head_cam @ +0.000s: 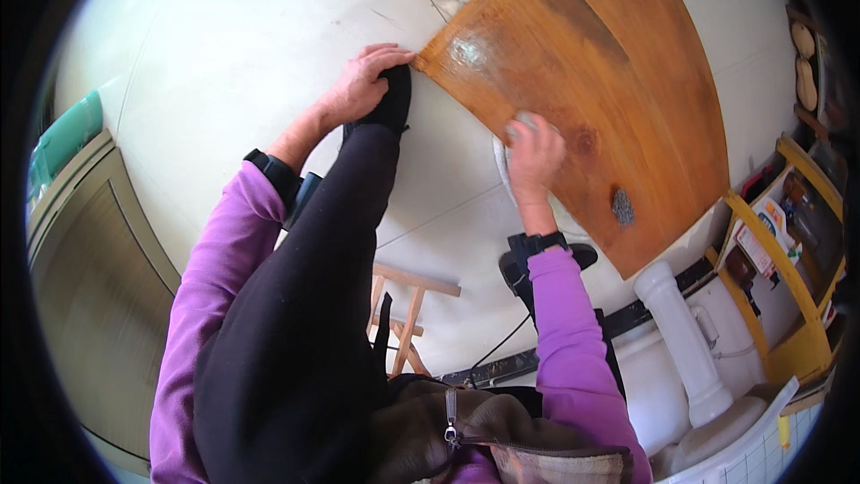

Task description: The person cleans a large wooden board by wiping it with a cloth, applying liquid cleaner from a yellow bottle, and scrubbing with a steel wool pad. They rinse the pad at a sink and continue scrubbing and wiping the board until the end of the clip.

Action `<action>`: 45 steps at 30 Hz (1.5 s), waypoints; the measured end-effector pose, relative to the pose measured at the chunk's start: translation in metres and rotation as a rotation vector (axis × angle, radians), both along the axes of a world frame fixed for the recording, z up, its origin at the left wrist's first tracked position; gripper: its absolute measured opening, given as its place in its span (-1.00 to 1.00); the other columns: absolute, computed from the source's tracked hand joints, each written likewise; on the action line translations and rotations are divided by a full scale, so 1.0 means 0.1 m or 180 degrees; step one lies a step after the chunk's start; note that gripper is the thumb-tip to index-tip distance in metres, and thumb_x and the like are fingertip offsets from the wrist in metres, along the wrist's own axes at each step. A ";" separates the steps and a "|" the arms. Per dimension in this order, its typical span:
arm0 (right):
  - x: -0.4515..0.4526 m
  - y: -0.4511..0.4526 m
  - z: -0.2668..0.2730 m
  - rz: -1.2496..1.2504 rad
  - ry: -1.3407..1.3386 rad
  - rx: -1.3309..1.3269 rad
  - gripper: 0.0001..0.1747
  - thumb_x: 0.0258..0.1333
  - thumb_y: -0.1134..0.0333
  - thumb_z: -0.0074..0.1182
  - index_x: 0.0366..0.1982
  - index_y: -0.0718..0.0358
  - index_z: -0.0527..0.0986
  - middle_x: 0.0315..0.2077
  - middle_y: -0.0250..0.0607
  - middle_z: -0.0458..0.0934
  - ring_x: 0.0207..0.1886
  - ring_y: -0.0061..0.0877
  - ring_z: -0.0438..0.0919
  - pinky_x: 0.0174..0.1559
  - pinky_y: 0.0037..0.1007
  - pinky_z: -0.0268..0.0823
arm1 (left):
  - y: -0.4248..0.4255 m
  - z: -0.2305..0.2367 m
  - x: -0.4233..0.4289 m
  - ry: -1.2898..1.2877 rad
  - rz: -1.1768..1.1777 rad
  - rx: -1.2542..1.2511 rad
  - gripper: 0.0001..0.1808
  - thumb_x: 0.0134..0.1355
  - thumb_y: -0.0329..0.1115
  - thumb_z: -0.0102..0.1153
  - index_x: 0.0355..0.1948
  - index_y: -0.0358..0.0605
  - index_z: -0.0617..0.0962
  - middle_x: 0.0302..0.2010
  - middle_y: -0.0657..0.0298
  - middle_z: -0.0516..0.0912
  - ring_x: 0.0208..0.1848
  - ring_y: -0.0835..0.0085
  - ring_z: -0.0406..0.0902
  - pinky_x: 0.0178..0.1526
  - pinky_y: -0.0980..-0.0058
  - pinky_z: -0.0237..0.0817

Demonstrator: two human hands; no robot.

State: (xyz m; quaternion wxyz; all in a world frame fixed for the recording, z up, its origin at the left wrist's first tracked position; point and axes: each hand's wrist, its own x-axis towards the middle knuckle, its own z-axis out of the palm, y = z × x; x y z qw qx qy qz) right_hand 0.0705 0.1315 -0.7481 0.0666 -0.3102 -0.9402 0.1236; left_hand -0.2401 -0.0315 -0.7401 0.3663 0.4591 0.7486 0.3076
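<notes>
A varnished wooden board (645, 121) lies at the upper right, its surface wet or glossy near the upper left corner. My right hand (537, 154) is on the board near its near edge, slightly blurred, with a pale greyish pad (526, 119) mostly hidden under the fingers. On the board's lower part rests a scouring pad of dark grey steel wool (623, 207). My left hand (366, 81) lies over my black shoe (393, 94), fingers stretched so that the tips meet or nearly meet the board's corner.
Pale floor tiles (235, 47) surround the board. A small wooden stool or frame (410, 323) stands between my legs. At right are a white pedestal column (685, 343) and a yellow-framed shelf (772, 249) with bottles. A cabinet door (101, 296) is at left.
</notes>
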 end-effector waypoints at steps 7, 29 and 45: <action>-0.03 -0.05 0.03 -0.2482 0.0600 0.0874 -0.73 0.24 0.41 0.03 -0.04 0.30 0.52 0.02 0.06 0.49 0.09 0.01 0.40 0.08 0.01 0.23 | -0.02 -0.03 -0.01 0.0029 -0.0062 -0.0094 -0.26 -0.01 -0.68 -0.07 0.27 -0.05 0.55 0.30 0.14 0.55 0.46 0.08 0.28 0.49 0.16 0.14; -1.53 0.09 0.17 -0.1305 0.1411 -0.2041 -0.67 0.24 0.42 0.07 0.04 0.29 0.51 0.05 0.08 0.50 0.16 -0.06 0.42 0.23 -0.11 0.23 | 0.02 0.12 0.01 -0.0105 -0.0001 -0.0131 -0.26 -0.05 -0.70 -0.05 0.25 -0.11 0.56 0.28 0.12 0.56 0.45 0.06 0.30 0.49 0.15 0.13; -0.62 0.37 0.07 0.0043 0.0401 -0.0281 -0.46 0.29 0.35 0.13 0.28 0.25 0.41 0.33 0.06 0.34 0.39 0.06 0.27 0.40 0.03 0.13 | 0.00 0.05 -0.01 -0.0134 -0.0021 -0.0085 -0.25 -0.06 -0.69 -0.06 0.25 -0.09 0.56 0.27 0.12 0.57 0.43 0.05 0.32 0.47 0.14 0.15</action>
